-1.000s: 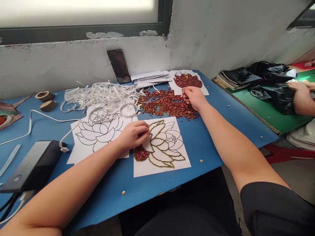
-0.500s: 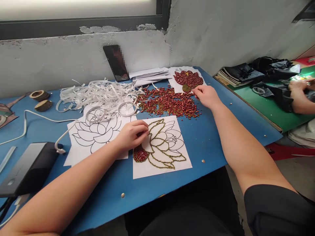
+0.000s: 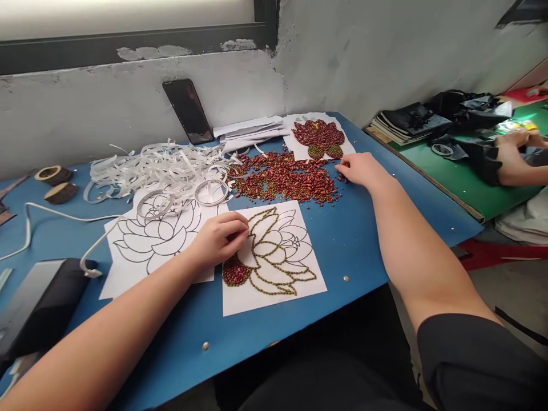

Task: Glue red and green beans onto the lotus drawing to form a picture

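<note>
My left hand (image 3: 225, 237) rests with curled fingers at the left edge of a paper with a lotus drawing (image 3: 306, 279); what is between its fingertips, if anything, is hidden. Green beans (image 3: 274, 291) trace much of the drawing's outline, and a round patch of red and green beans (image 3: 237, 271) lies at its lower left. At the right edge of a loose pile of mixed red and green beans (image 3: 295, 181), my right hand (image 3: 362, 170) has thumb and fingers pinched together. Any bean in that pinch is too small to make out.
Behind the pile lies a bean-covered lotus picture (image 3: 319, 137). White paper strips (image 3: 158, 165), tape rings (image 3: 212, 192) and another lotus drawing (image 3: 124, 274) are to the left. A phone (image 3: 188, 111) leans on the wall; a black power bank (image 3: 47, 308) sits near left. A co-worker's hands (image 3: 514, 148) are far right.
My right hand has drawn back slightly from the finished lotus picture to the bean pile's right edge, uncovering a second green round patch. My left hand stays on the paper. The view has shifted right.
</note>
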A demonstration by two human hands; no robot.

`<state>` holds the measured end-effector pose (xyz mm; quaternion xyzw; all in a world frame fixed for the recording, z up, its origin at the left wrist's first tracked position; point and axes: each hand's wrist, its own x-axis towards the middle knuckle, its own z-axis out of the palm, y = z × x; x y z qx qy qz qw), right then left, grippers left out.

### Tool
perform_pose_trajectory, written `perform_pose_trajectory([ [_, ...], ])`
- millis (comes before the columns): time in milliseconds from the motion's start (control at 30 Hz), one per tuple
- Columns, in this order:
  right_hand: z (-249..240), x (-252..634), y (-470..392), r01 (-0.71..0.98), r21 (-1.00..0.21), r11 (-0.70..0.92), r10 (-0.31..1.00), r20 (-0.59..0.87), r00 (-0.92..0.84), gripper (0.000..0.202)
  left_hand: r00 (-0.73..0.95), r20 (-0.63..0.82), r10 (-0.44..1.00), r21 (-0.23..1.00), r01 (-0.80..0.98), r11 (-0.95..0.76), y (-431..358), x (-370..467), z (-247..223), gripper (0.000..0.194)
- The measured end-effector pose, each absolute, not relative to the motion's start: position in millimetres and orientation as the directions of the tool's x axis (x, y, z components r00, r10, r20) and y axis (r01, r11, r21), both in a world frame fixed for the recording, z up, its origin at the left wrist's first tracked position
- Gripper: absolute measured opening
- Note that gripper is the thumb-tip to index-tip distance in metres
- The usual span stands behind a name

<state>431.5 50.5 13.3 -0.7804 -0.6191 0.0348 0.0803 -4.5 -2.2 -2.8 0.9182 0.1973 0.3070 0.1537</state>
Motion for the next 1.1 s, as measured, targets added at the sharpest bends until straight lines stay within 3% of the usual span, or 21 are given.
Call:
perform_pose_trajectory([
  [133, 18, 437, 47, 0.966, -0.165, -0.198, 0.961, 0.162, 0.224, 0.027, 0.735, 0.498, 0.46, 0.399, 0.277, -0.874, -2, -4, -2, 0.017],
  [233, 24, 442, 44, 0.945, -0.241, -0.222, 0.941, 0.201, 0.272, 0.033, 0.734, 0.499, 0.46, 0.398, 0.278, -0.874, -2, -4, -1, 0.018],
  [433, 31, 446, 40, 0.914, -0.315, -0.257, 0.937, 0.151, 0.315, 0.034, 0.735, 0.486, 0.473, 0.407, 0.288, -0.867, -2, -4, -1, 0.02],
  [567, 29, 446, 39, 0.924, -0.29, -0.249, 0.942, 0.149, 0.301, 0.032, 0.733, 0.491, 0.471, 0.404, 0.287, -0.869, -2, -4, -2, 0.02],
  [667, 26, 434, 40, 0.934, -0.315, -0.171, 0.954, 0.185, 0.237, 0.03, 0.735, 0.499, 0.459, 0.4, 0.274, -0.875, -2, -4, -2, 0.019],
  [733, 23, 416, 40, 0.94, -0.34, -0.026, 0.971, 0.214, 0.105, 0.03, 0.738, 0.494, 0.461, 0.404, 0.274, -0.873, -2, -4, -2, 0.019],
  [867, 14, 370, 40, 0.928, -0.217, 0.304, 0.941, 0.223, -0.256, 0.038, 0.738, 0.473, 0.482, 0.417, 0.295, -0.86, -3, -4, -1, 0.021],
  [1000, 10, 340, 41, 0.96, 0.007, 0.279, 0.949, 0.152, -0.276, 0.046, 0.738, 0.468, 0.487, 0.424, 0.295, -0.856, -4, -4, 0, 0.021],
  [1100, 9, 333, 43, 0.96, 0.077, 0.269, 0.954, 0.115, -0.276, 0.044, 0.74, 0.475, 0.477, 0.42, 0.286, -0.862, -3, -4, -1, 0.02],
])
